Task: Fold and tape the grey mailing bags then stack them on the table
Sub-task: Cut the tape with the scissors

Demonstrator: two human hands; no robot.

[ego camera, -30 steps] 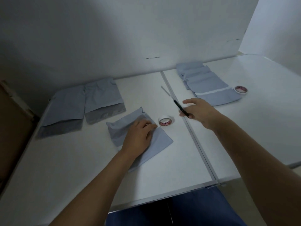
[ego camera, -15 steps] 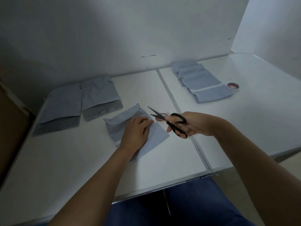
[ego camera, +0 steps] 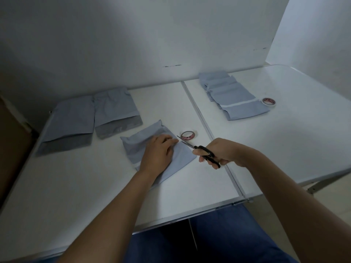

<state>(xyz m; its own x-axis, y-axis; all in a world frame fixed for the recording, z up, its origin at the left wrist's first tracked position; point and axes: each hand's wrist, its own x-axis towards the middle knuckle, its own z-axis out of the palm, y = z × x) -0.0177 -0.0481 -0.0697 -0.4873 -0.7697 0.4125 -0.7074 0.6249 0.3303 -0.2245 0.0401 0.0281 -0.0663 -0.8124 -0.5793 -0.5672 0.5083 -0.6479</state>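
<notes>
Folded grey mailing bag point(ego camera: 178, 156) lies flat on white table point(ego camera: 76, 186), near-centre, left of the table's centre seam. Left hand point(ego camera: 158, 151) rests palm-down on top of it, fingers mostly straight, pressing the fold; fingertips reach toward the bag's right edge. Right hand point(ego camera: 222, 151) grips black-handled scissors point(ego camera: 199, 149), fingers curled through the loops, blades parted and pointing left toward the left hand's fingertips, just over the bag's right edge. Whether the blades touch the bag cannot be told.

Tape roll point(ego camera: 188, 135) lies flat just beyond the scissor tips, beside the bag's far-right corner. Far left: two unfolded grey bags point(ego camera: 91, 116) side by side, darker flap ends toward the near side, edges touching. Far right, across the seam: overlapping stack of folded bags point(ego camera: 233, 95), the nearest one with a pale strip across it. Second tape roll point(ego camera: 268, 102) sits at the stack's right end, touching or just beside it. White wall panels behind. Blue trousers point(ego camera: 218, 236) visible below the table's near edge.
</notes>
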